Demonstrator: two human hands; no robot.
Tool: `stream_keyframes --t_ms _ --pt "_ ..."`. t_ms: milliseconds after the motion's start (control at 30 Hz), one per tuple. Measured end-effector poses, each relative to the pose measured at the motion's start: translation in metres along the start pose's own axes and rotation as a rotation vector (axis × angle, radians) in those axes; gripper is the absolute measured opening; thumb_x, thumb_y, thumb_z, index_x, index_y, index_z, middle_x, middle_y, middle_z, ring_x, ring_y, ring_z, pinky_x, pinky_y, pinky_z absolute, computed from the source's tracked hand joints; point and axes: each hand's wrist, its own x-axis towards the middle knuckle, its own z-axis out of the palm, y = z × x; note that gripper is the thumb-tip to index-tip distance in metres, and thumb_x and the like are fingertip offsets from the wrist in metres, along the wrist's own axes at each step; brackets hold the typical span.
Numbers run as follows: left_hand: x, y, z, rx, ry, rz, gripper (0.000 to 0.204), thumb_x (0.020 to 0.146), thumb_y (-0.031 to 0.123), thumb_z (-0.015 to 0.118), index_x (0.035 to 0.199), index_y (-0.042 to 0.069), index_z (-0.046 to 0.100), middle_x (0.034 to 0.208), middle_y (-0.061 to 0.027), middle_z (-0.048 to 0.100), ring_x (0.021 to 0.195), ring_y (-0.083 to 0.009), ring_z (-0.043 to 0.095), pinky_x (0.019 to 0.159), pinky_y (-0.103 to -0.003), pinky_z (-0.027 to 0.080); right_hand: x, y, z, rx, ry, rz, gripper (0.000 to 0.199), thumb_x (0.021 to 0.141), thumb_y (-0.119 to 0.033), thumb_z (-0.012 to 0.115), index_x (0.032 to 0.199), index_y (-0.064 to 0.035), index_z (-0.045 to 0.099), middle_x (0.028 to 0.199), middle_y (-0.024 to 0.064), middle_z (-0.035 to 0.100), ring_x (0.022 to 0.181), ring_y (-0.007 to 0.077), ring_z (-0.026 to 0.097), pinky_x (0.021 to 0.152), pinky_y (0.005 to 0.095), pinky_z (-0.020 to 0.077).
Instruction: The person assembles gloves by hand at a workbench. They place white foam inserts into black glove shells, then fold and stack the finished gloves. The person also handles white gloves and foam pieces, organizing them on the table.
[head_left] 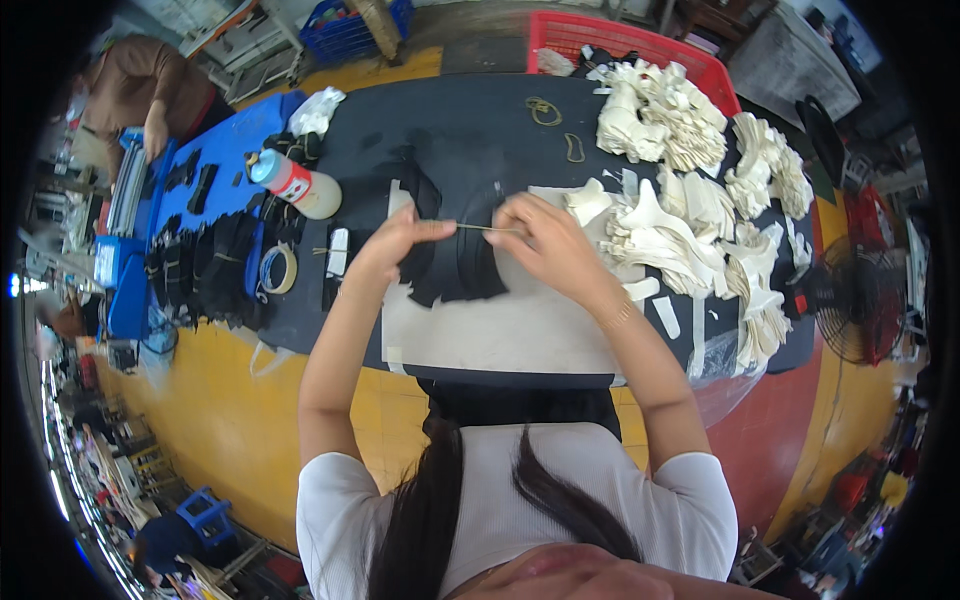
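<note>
A thin yellowish rubber band [474,227] is stretched tight between my hands above the table. My left hand [392,240] has it at the thumb, with the fingers curled. The other end is pinched in my right hand [540,240]. Under and between the hands lie black cut fabric pieces [480,262], slightly blurred, partly on a pale grey board [490,340]. Just right of my right hand is a pile of cream fabric pieces [665,240]. Two loose rubber bands, one a looped bunch [543,111], rest farther back on the dark table [450,110].
A bottle with a blue cap [300,187] and a roll of tape [279,268] stand left, near bundles of black pieces [210,260]. A red crate [640,40] is behind the table; a black fan [855,300] stands right. Another person [150,85] works at the far left.
</note>
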Motion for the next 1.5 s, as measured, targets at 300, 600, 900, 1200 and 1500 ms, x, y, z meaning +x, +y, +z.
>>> stream_keyframes --t_ms 300,600,900,1200,1500 --pt "-0.056 -0.071 0.021 0.540 -0.512 0.005 0.060 0.080 0.014 0.081 0.128 -0.009 0.052 0.119 -0.0103 0.063 0.111 -0.0158 0.056 0.097 -0.031 0.044 -0.021 -0.023 -0.041 0.767 -0.542 0.392 0.023 0.101 -0.024 0.060 0.098 -0.0033 0.070 0.094 0.0004 0.071 0.062 0.0023 0.049 0.056 0.0231 0.0405" --pt "-0.081 -0.067 -0.023 -0.322 -0.460 -0.224 0.068 0.070 -0.011 0.076 0.133 -0.009 0.051 0.126 -0.0116 0.063 0.117 -0.0208 0.059 0.105 -0.033 0.042 -0.038 0.027 -0.053 0.055 -0.270 0.345 0.019 0.095 -0.022 0.066 0.098 -0.0044 0.074 0.068 0.0018 0.063 0.059 0.0063 0.045 0.055 0.0246 0.0373" --pt "-0.060 -0.065 0.030 0.450 -1.005 0.036 0.079 0.078 0.006 0.081 0.143 -0.009 0.039 0.133 -0.0076 0.054 0.122 -0.0147 0.045 0.108 -0.028 0.033 0.041 0.029 0.045 0.079 -0.554 0.003 0.017 0.086 -0.017 0.063 0.091 -0.0053 0.073 0.085 0.0137 0.072 0.075 0.0287 0.066 0.074 0.0403 0.0518" --pt "-0.084 -0.077 -0.025 -0.185 -0.386 -0.062 0.080 0.071 -0.008 0.080 0.141 -0.008 0.043 0.135 -0.0106 0.057 0.126 -0.0202 0.052 0.111 -0.034 0.036 0.013 0.096 -0.010 -0.214 -0.132 0.299 0.021 0.089 -0.017 0.059 0.096 -0.0021 0.072 0.083 0.0158 0.071 0.077 0.0283 0.068 0.074 0.0378 0.0524" --pt "-0.050 -0.119 0.016 -1.299 -0.586 0.444 0.093 0.070 0.013 0.068 0.154 0.008 0.029 0.152 -0.0206 0.041 0.093 -0.0250 0.065 0.081 -0.037 0.049 0.034 0.043 0.002 0.155 -0.484 0.333 0.025 0.090 -0.019 0.057 0.095 0.0001 0.072 0.076 0.0138 0.067 0.072 0.0228 0.064 0.069 0.0359 0.0490"
